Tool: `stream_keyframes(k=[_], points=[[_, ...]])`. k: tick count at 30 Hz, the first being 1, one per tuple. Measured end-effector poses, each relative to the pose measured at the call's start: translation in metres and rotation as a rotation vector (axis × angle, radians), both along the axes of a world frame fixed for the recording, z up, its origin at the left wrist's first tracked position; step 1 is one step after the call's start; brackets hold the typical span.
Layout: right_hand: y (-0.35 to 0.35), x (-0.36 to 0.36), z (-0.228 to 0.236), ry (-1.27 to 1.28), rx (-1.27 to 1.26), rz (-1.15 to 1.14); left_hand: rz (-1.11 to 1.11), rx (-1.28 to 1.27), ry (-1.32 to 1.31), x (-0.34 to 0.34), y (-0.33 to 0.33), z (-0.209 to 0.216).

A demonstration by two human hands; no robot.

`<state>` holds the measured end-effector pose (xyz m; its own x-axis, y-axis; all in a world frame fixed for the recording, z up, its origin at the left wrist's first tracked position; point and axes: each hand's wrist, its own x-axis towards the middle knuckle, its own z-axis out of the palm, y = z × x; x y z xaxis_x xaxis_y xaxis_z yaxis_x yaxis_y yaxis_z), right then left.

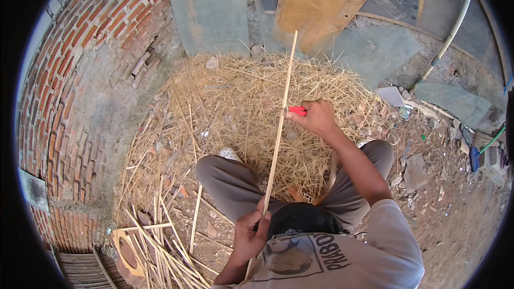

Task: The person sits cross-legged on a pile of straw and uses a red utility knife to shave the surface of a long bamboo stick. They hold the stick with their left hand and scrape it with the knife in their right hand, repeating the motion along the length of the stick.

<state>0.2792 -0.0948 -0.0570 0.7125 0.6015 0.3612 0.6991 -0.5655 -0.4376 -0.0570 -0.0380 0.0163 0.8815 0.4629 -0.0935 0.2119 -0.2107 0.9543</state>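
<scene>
A long, thin, pale bamboo strip [277,144] slants up and away from my lap, its far end above the straw. My left hand [251,236] is closed round its lower part, close to my shirt, with the thumb along the strip. Farther out, my right hand [318,117] grips a small red-handled knife [297,111]. The knife's tip meets the strip's side at about its upper middle; the blade itself is too small to make out clearly.
Shavings and straw [230,91] cover the ground before my crossed legs. Several more bamboo strips [160,246] lie at the lower left. A brick wall [64,112] stands on the left; grey panels [211,16] and a brown board [321,5] lean behind. Rubble [415,171] lies right.
</scene>
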Motion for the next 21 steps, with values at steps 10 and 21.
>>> stream_keyframes(k=[10, 21], points=[[0.001, 0.042, -0.015, 0.145, 0.028, -0.181, -0.070, -0.051, 0.081, -0.012, -0.010, 0.011], [-0.006, -0.045, 0.009, 0.089, 0.087, 0.228, 0.251, -0.352, 0.042, -0.013, 0.007, 0.013]])
